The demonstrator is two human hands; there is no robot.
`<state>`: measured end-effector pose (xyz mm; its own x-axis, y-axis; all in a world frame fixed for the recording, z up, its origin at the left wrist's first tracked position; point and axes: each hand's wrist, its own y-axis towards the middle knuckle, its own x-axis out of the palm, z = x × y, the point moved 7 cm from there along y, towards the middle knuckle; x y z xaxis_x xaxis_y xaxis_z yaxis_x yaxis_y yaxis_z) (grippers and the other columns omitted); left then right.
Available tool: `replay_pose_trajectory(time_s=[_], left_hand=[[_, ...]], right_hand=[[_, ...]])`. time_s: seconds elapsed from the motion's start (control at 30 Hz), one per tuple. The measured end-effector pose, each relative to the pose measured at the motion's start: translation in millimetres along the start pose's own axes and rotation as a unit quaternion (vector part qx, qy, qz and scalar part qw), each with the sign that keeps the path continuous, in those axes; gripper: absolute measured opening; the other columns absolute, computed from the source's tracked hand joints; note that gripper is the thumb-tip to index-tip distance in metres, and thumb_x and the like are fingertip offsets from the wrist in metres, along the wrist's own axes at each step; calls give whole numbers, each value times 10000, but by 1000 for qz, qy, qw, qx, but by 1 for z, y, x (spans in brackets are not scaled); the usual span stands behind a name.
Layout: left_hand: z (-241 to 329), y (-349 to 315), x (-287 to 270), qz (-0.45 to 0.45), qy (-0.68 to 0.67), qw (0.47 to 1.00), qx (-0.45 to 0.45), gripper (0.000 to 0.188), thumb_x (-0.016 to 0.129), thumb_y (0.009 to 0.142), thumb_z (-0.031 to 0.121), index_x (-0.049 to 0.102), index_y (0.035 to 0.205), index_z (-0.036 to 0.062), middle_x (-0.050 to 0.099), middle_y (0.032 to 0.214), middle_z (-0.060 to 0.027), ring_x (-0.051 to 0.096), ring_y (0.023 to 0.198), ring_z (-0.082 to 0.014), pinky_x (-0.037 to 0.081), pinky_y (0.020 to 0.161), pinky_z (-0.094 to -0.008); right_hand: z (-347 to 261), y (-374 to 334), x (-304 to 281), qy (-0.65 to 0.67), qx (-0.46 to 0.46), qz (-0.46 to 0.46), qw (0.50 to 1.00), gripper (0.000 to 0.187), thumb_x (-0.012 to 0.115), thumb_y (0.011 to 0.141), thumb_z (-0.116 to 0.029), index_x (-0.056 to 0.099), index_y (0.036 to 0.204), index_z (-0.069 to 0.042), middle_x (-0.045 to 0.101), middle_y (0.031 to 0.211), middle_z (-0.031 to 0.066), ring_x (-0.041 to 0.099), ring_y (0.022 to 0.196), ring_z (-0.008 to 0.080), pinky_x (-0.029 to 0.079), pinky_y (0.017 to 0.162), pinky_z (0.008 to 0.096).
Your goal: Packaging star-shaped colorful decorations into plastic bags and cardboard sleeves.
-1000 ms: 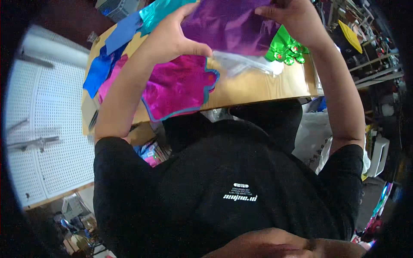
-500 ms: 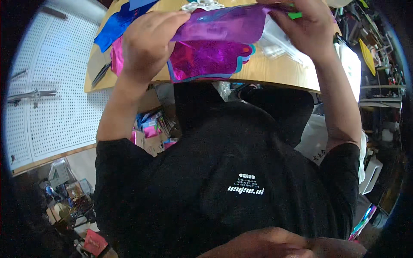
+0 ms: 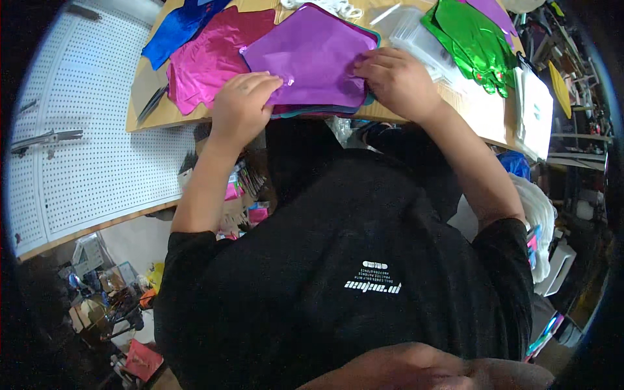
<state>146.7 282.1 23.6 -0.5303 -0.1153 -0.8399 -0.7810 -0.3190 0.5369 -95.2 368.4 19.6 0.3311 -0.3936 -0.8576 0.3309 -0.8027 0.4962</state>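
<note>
A flat purple foil balloon (image 3: 318,58) lies at the near edge of the table, over a stack of other foil pieces whose teal and dark pink edges peek out. My left hand (image 3: 242,107) pinches its left side, where the foil is creased and glints. At the right side, my right hand (image 3: 398,83) has bent fingers closed on the edge; the fingertips are partly hidden. Left of the stack is a shiny pink foil balloon (image 3: 211,55), with a blue one (image 3: 182,29) beyond it. A green foil balloon (image 3: 471,49) rests at the far right.
Clear plastic sleeves (image 3: 422,42) lie between the stack and the green foil. White cord (image 3: 325,6) is at the back of the wooden table (image 3: 481,120). A white pegboard (image 3: 97,130) stands at left; a white packet (image 3: 534,110) is at the right table edge.
The purple foil balloon, held up and bent between my hands before, is now laid flat on the stack. Both hands have come down toward me, and the right one has moved left.
</note>
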Motion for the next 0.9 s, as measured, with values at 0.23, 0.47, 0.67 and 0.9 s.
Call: replay_pose_trajectory(time_s=[0.23, 0.47, 0.67, 0.9], left_hand=[[0, 16, -1, -92, -103, 989, -54, 466, 545, 720, -78, 727, 1132, 42, 699, 1243, -150, 633, 1198, -355, 503, 1056, -462], [-1, 86, -19, -224, -165, 960, -37, 611, 452, 740, -108, 665, 1290, 50, 582, 1450, -159, 497, 1395, -341, 375, 1198, -442], [79, 214, 22, -51, -184, 969, 154, 381, 628, 876, 12, 700, 1248, 52, 703, 1278, -138, 652, 1221, -313, 490, 1067, -374], [139, 309, 167, -118, -159, 929, 312, 399, 633, 862, 82, 679, 1249, 2, 693, 1196, -240, 661, 1125, -404, 529, 962, -467]], right_hand=[[5, -7, 7, -15, 39, -28, 999, 312, 651, 804, -45, 759, 1097, -56, 731, 1224, 81, 670, 1171, 270, 530, 1015, 392], [-5, -15, -18, -30, 37, 47, 998, 430, 693, 772, -71, 714, 1201, -42, 704, 1244, 114, 607, 1261, 317, 481, 1081, 415], [-6, -55, -64, 35, 145, 136, 979, 435, 708, 777, 0, 701, 1210, -40, 698, 1211, 143, 634, 1202, 361, 519, 1024, 447], [35, -131, -97, -16, 308, 195, 931, 401, 656, 822, 50, 705, 1211, -38, 716, 1188, 158, 655, 1181, 352, 526, 1008, 429]])
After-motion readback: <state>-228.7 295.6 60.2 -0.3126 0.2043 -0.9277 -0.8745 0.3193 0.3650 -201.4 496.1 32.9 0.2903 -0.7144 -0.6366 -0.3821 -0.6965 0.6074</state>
